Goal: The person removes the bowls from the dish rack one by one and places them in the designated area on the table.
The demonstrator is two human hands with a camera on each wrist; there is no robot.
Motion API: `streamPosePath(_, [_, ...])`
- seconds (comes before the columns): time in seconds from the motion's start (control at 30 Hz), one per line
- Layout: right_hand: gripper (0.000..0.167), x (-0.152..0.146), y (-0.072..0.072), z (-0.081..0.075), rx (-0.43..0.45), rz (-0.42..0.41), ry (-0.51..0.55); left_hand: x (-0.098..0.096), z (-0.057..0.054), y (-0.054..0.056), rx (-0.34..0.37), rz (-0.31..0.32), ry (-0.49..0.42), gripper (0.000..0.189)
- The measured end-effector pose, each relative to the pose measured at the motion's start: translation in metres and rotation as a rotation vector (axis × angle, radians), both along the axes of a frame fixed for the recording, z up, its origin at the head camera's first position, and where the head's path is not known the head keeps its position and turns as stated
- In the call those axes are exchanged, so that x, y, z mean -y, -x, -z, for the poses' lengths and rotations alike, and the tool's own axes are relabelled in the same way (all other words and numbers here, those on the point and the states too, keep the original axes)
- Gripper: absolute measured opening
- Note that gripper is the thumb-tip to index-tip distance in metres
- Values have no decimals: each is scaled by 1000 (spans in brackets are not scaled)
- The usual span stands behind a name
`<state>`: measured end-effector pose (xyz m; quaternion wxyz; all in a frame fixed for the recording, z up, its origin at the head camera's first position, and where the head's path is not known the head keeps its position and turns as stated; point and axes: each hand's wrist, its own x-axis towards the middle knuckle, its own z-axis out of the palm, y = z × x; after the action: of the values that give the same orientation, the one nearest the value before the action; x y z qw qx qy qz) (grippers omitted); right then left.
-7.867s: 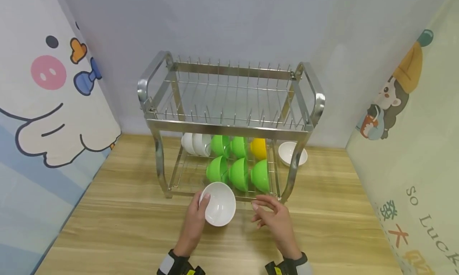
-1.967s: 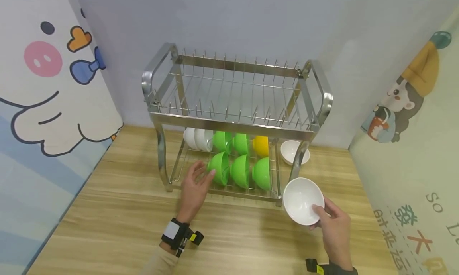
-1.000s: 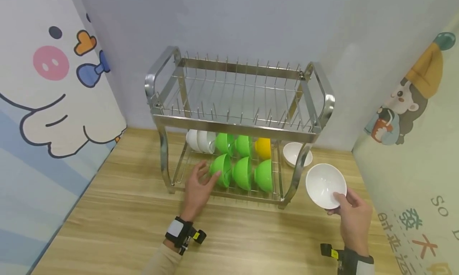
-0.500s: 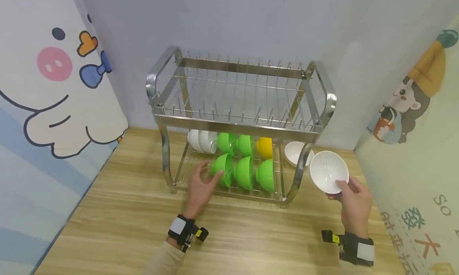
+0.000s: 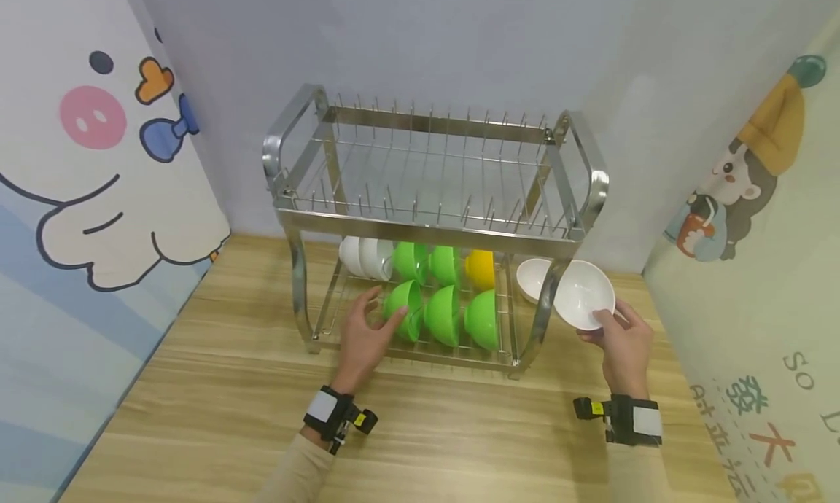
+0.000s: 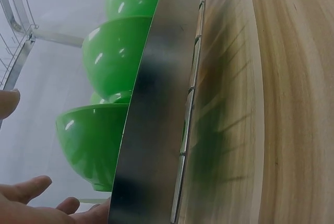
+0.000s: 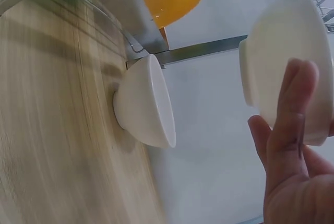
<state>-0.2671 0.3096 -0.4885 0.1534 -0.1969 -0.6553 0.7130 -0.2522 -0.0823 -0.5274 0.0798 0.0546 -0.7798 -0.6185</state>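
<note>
White bowl [image 5: 584,293] hangs in the air just off the right end of the steel rack [image 5: 426,229], pinched by the right hand [image 5: 623,342] with the thumb over its rim and the fingers behind its outer wall. Its hollow faces the person. Another bowl, also white [image 5: 532,278], stands upright on the table [image 5: 459,430] beside the rack's right end; the right wrist view shows a gap between the two.

At the rack's front edge, toward its left end, the left hand [image 5: 362,342] has thumb and fingers spread around the leftmost front green bowl [image 5: 402,310]; I cannot tell whether they touch it. On the rack's lower tier, bowls lie tipped on their sides, openings toward its right end: three green in front; two white, two green and one yellow [image 5: 480,270] behind.
</note>
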Motion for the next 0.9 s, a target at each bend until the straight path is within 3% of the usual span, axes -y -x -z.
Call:
streamPosePath(0.63, [46,3,23,21,39,-46,-28,0,-3,3,17,9,41,79])
streamPosePath(0.9, [46,-1,40,18,64,-74,-13,0,0,6,32,21,60,76])
